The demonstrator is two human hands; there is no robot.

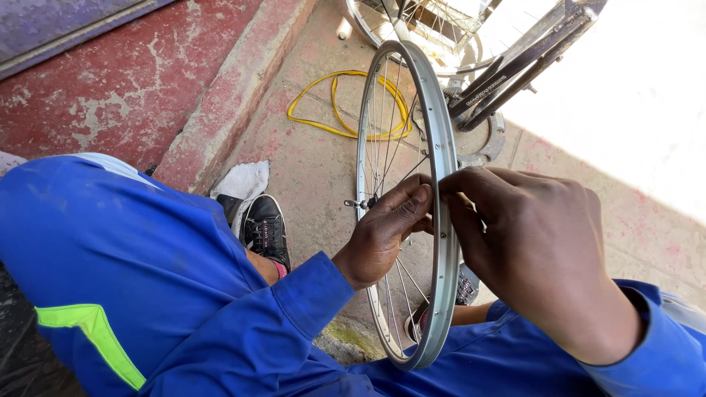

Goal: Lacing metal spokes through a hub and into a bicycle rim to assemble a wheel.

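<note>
we start with the worn red-and-grey concrete floor (309,169), where our legs in blue work overalls (147,279) with a green stripe fill the lower frame. standing upright between our knees is the bare silver metal bicycle wheel rim with thin wire spokes (441,132), seen nearly edge-on, its long axis running from the top of the view down toward us, its lower arc resting near our lap. beyond it a second spoked wheel and dark bicycle frame tubes (515,73) lean at the top of the view, and a loop of thin yellow rim tape (346,103) lies flat on the floor behind the rim. a black sneaker (266,228) and a crumpled white rag (246,180) sit to the left. our right hand (529,242) lies on the outer side of the rim, fingers curled together and pressing the rim's edge at about mid-height; our left hand (386,228) reaches in from the spoke side, thumb and fingertips pinched closed against the same spot. both hands meet the rim at one point, equally near, the hub (364,202) just left of the left hand. something small may be pinched between the fingertips, but we cannot tell from this angle.
</note>
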